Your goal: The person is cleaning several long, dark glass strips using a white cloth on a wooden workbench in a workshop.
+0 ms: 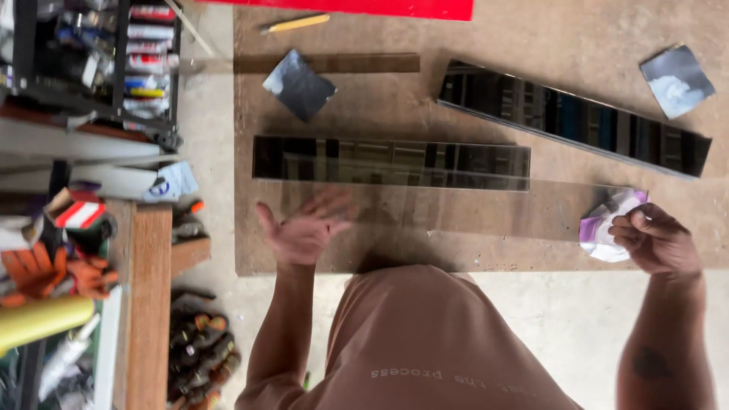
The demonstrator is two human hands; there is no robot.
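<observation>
Fingers (323,209) of the left hand (304,231) spread open on clear glass strip (456,212); right hand (657,239) clutches crumpled cloth (604,228) beside dark strips (391,162)

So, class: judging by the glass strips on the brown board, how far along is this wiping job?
Done: cannot tell; two dark glass strips lie apart on the brown board. In hand: the left hand lies flat on the clear glass strip; the right hand presses a crumpled white-purple cloth to its end. Left: unclear.
</observation>
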